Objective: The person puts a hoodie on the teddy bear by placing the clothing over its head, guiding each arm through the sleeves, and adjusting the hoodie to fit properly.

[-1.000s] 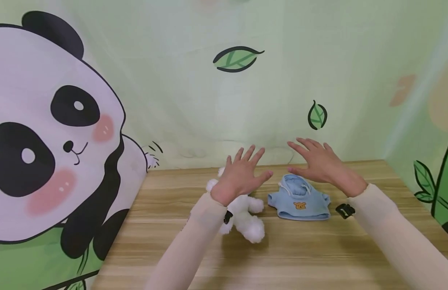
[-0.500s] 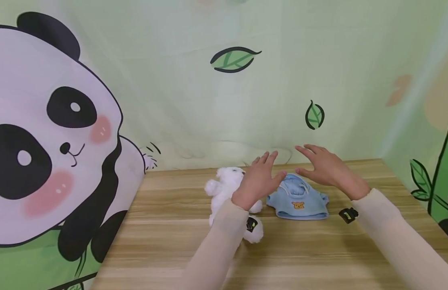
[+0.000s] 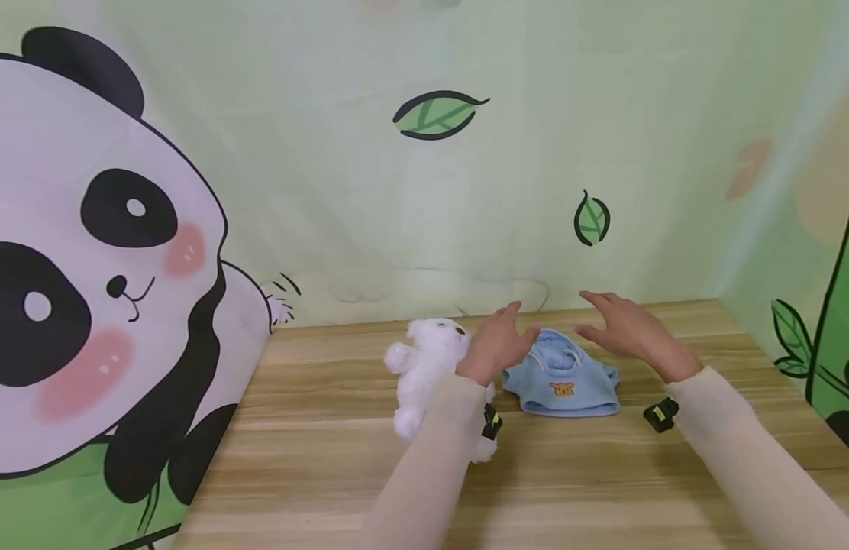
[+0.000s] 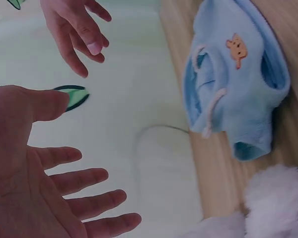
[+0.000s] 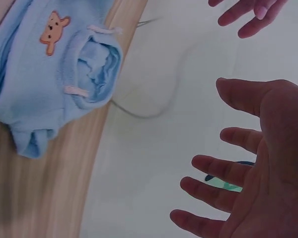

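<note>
A small light-blue hoodie [image 3: 569,386] with white drawstrings and an orange animal patch lies flat, hood toward the wall. To its left is a white plush bear [image 3: 424,367], partly covered by the left forearm. My left hand [image 3: 496,344] hovers over the gap between bear and hoodie, fingers extended and holding nothing. Above the hoodie's right side hovers my right hand [image 3: 624,328], its fingers also straight and bare. In the left wrist view the left palm [image 4: 25,183] faces the right hand, thumb spread; the right wrist view shows the right palm [image 5: 268,188] likewise.
The wood-grain table [image 3: 314,458] ends at a pale green backdrop [image 3: 328,191] printed with leaves and a big panda [image 3: 143,252]. A thin dark line [image 5: 154,114] curves along the backdrop near the table's back edge. Both wrists carry small black devices.
My left hand has moved right and turned edge-on, uncovering the bear's head and upper body. The right hand has shifted slightly right and down. The hoodie and bear stay in place.
</note>
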A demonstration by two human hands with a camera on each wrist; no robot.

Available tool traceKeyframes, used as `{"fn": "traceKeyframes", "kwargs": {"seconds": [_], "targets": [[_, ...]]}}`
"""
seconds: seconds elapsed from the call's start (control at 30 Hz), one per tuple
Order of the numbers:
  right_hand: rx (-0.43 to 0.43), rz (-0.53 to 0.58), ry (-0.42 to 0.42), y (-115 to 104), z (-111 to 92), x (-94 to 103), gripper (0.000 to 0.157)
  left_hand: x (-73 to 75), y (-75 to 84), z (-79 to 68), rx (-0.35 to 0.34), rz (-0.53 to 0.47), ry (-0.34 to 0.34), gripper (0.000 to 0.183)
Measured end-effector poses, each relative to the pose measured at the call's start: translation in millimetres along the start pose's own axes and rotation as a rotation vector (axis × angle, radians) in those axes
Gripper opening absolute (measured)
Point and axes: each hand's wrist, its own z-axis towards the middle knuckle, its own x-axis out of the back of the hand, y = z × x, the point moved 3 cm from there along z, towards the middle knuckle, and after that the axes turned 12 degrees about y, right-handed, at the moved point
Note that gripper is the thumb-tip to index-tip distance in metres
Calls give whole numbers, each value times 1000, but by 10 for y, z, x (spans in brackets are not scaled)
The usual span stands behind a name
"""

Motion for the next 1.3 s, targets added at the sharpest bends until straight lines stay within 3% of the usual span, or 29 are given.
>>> {"fn": "traceKeyframes", "kwargs": {"seconds": [0.17, 0.37, 0.7, 0.9, 1.1, 1.3], "targets": [[-33, 11, -18, 131, 5, -138, 69, -151, -38, 73, 19, 2, -7, 61], [-37, 108, -22, 156, 51, -268, 64, -311, -55, 122, 43, 14, -12, 56], [-122, 163, -91, 366, 31, -538, 61, -582, -164, 158, 149, 9, -41, 49], [-182, 182, -125, 440, -10, -667, 60, -649, -231, 123, 136, 51, -29, 48], [-158, 166, -188, 432, -55, -780, 62, -715, -310, 95, 102, 130, -11, 47], [-145, 185, -166, 473, -84, -914, 56, -786, -344, 63, 86, 179, -20, 41]]}}
